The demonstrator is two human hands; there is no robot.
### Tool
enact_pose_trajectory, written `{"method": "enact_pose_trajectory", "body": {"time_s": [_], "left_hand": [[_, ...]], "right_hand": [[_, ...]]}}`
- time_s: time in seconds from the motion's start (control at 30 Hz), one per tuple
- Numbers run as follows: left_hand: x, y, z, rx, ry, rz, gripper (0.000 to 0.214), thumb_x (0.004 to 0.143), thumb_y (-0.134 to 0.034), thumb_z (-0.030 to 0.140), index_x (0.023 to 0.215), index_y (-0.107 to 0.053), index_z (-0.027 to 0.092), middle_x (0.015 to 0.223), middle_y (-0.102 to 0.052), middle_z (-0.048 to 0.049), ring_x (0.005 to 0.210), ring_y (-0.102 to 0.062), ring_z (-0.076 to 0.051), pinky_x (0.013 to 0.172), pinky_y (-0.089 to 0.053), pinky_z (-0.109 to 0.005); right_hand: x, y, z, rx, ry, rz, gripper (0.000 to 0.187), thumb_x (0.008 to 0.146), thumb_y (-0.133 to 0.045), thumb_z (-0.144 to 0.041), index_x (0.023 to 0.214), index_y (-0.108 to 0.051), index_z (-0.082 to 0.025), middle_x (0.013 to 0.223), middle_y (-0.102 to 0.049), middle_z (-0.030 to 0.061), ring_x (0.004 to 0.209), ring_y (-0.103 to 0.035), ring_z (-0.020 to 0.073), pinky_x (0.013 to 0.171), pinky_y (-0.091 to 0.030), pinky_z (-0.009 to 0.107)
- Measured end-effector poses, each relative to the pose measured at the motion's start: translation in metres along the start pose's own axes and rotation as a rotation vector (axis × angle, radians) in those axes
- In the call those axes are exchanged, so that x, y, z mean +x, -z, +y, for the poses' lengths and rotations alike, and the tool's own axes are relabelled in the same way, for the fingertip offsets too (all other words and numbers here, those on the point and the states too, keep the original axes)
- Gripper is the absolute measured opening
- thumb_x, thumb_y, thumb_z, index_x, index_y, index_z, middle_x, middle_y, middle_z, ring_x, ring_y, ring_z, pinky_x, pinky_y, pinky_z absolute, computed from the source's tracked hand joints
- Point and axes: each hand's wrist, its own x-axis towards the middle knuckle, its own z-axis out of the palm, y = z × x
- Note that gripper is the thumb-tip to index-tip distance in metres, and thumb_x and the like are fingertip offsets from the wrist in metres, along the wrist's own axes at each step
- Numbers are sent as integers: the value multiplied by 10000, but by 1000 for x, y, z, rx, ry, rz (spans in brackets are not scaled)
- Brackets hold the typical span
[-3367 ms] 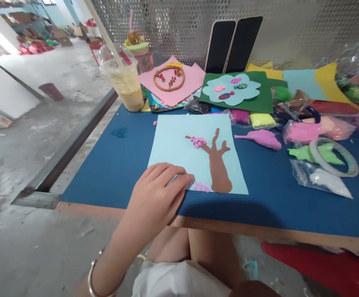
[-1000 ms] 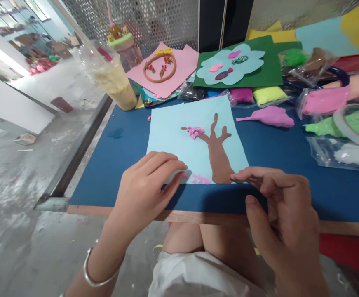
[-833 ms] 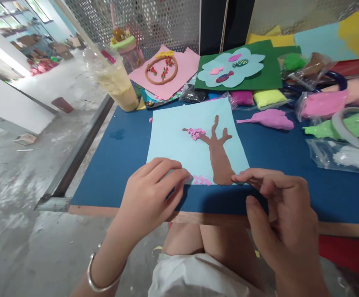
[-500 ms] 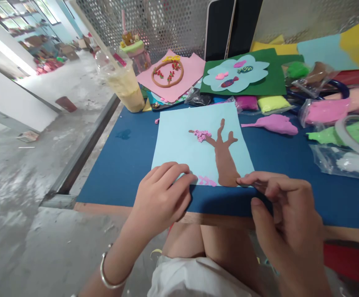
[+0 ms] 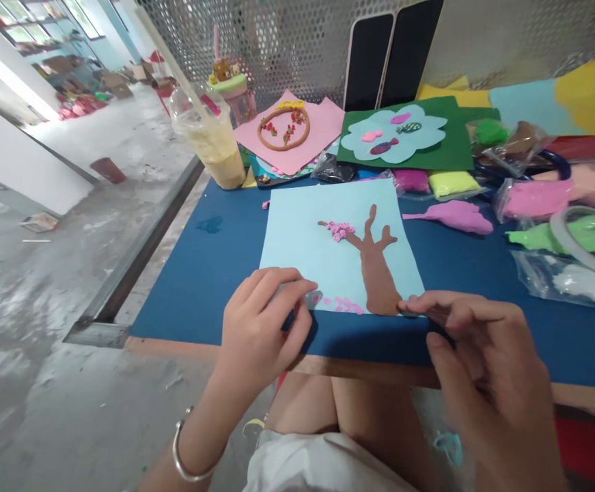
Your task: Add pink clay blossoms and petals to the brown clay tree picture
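Observation:
A light blue paper sheet [image 5: 297, 239] lies on the blue table. It carries a brown clay tree [image 5: 379, 277] with a cluster of pink clay bits [image 5: 339, 231] on its left branch. Small flattened pink clay pieces [image 5: 346, 305] sit along the sheet's lower edge. My left hand [image 5: 266, 321] rests over the sheet's lower left corner, beside those pieces, thumb and forefinger apart and nothing seen between them. At the lower right corner, my right hand [image 5: 486, 355] touches the paper by the trunk's base with an outstretched finger, its thumb spread away.
A pink clay lump [image 5: 458, 216] lies right of the sheet, near bagged clay [image 5: 535, 198] and a tape roll [image 5: 584, 246]. Behind are a green card with fish [image 5: 461, 137], a pink card [image 5: 322, 123], and a drink cup [image 5: 215, 147] at the left edge.
My left forefinger has lifted and drawn back a little, opening a gap to the thumb and uncovering more pink pieces. The right hand stays at the corner. The view has shifted slightly.

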Motion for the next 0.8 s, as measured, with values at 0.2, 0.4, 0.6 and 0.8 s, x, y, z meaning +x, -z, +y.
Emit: {"method": "enact_pose_trajectory", "body": {"time_s": [0.2, 0.4, 0.6, 0.8], "left_hand": [[-2, -1, -1, -25, 79, 65, 152, 869, -554, 69, 937, -667, 143, 919, -666, -68, 844, -615, -171, 763, -488, -308], [-7, -2, -2, -16, 25, -15, 194, 863, -522, 70, 924, -665, 185, 961, -676, -49, 852, -607, -186, 731, -464, -333], [-8, -1, -1, 20, 32, -23, 195, 880, -503, 96, 918, -665, 198, 972, -689, -42, 854, -625, -185, 721, -465, -327], [-2, -3, 7, -177, 162, 132, 153, 893, -573, 133, 979, -673, 210, 953, -697, -41, 890, -653, -170, 775, -524, -302]], "right_hand": [[72, 42, 4, -717, 164, -68, 367, 876, -439, -446, 1164, -578, -265, 1139, -672, 118, 1008, -660, 331, 806, -539, 473], [149, 57, 47, -942, 335, -359, 583, 865, -442, -539, 1278, -538, -138, 1292, -584, 236, 1109, -588, 446, 836, -507, 595], [162, 53, 68, -847, 436, -326, 434, 953, -353, -489, 1124, -642, -214, 1034, -640, 146, 987, -642, 370, 788, -524, 499], [122, 46, 15, -637, 574, -138, 257, 905, -563, -460, 1082, -645, -292, 1044, -645, 65, 967, -634, 258, 826, -500, 395]]}}
